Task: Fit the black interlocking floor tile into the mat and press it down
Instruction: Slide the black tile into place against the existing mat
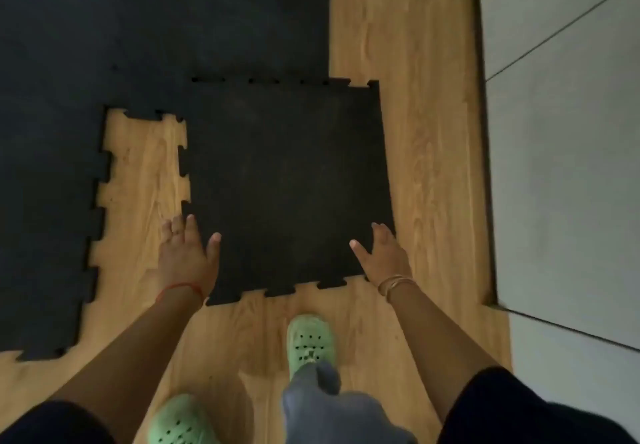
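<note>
A loose black interlocking floor tile (284, 184) lies over the wooden floor, its far edge overlapping the mat (104, 45) and shifted right of the gap. My left hand (187, 256) grips the tile's near left corner, thumb on top. At the near right corner my right hand (381, 256) holds the tile the same way. The mat's toothed edge (97, 222) runs down the left side, and a strip of bare wood (145, 173) shows between it and the tile.
Wooden floor (415, 63) runs along the right of the mat, then a dark threshold and grey floor tiles (561, 166). My feet in green clogs (310, 343) stand just behind the tile's near edge.
</note>
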A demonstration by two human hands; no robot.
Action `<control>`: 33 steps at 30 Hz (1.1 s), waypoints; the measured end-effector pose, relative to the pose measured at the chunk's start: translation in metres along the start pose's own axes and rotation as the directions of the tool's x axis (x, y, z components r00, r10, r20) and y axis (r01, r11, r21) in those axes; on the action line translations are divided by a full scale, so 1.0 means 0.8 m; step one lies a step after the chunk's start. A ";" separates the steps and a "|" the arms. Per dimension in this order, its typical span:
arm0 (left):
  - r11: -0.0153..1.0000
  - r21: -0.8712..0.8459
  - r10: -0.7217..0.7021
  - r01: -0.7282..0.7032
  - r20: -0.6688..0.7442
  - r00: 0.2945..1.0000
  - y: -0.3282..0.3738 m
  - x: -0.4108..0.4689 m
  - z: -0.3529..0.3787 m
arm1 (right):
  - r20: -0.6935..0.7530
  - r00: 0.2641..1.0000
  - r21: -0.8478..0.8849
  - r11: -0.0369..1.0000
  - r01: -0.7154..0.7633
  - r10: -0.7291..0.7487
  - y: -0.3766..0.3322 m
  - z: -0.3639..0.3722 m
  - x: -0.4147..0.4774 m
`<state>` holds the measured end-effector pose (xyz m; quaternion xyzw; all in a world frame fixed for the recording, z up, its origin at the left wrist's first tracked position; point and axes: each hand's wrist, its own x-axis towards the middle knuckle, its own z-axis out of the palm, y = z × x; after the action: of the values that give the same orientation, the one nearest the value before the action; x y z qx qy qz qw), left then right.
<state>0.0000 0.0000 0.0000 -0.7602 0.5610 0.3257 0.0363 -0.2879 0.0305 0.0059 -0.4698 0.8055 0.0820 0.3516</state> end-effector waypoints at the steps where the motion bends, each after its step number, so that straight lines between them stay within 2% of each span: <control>1: 1.000 0.019 -0.021 0.022 -0.032 0.999 -0.008 0.012 0.023 | -0.010 1.000 0.011 1.000 -0.027 0.027 0.008 0.019 0.016; 3: 0.995 0.028 -0.097 0.099 -0.063 0.993 -0.023 0.046 0.069 | -0.086 0.992 0.047 0.995 -0.092 0.096 0.031 0.063 0.057; 5: 0.976 -0.048 -0.217 0.215 -0.058 0.974 -0.029 0.074 0.112 | -0.162 0.973 0.075 0.985 -0.157 0.167 0.045 0.111 0.089; 8: 0.889 -0.185 -0.426 0.419 -0.001 0.905 -0.019 0.107 0.158 | -0.277 0.938 0.096 0.978 -0.187 0.207 0.043 0.176 0.116; 10: 0.839 -0.238 -0.510 0.489 -0.035 0.859 -0.012 0.116 0.182 | -0.398 0.894 0.100 0.978 -0.182 0.207 0.038 0.204 0.125; 12: 0.832 -0.278 -0.523 0.481 -0.100 0.847 -0.009 0.119 0.196 | -0.492 0.846 0.098 0.978 -0.183 0.207 0.035 0.215 0.131; 15: 0.852 -0.304 -0.493 0.426 -0.191 0.849 -0.018 0.119 0.208 | -0.549 0.814 0.102 0.982 -0.161 0.191 0.042 0.217 0.137; 20: 0.820 -0.400 -0.527 0.410 -0.248 0.813 -0.023 0.130 0.208 | -0.562 0.815 0.058 0.989 -0.134 0.143 0.059 0.175 0.175; 24: 0.738 -0.503 -0.625 0.449 -0.260 0.736 -0.024 0.148 0.197 | -0.566 0.815 -0.025 0.986 -0.165 0.122 0.061 0.153 0.192; 26: 0.737 -0.505 -0.627 0.449 -0.263 0.733 -0.023 0.147 0.195 | -0.583 0.794 0.022 0.980 -0.199 0.174 0.059 0.149 0.198; 30: 0.766 -0.506 -0.578 0.397 -0.270 0.770 -0.036 0.145 0.177 | -0.638 0.700 0.244 0.947 -0.211 0.320 0.051 0.133 0.213; 33: 0.761 -0.534 -0.560 0.368 -0.256 0.788 -0.056 0.157 0.147 | -0.612 0.712 0.266 0.938 -0.224 0.344 0.055 0.131 0.217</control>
<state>0.0057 -0.0387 -0.1734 -0.9135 0.2521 0.2653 -0.1776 -0.3263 -0.0184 -0.1924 -0.3068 0.9434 -0.1025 0.0728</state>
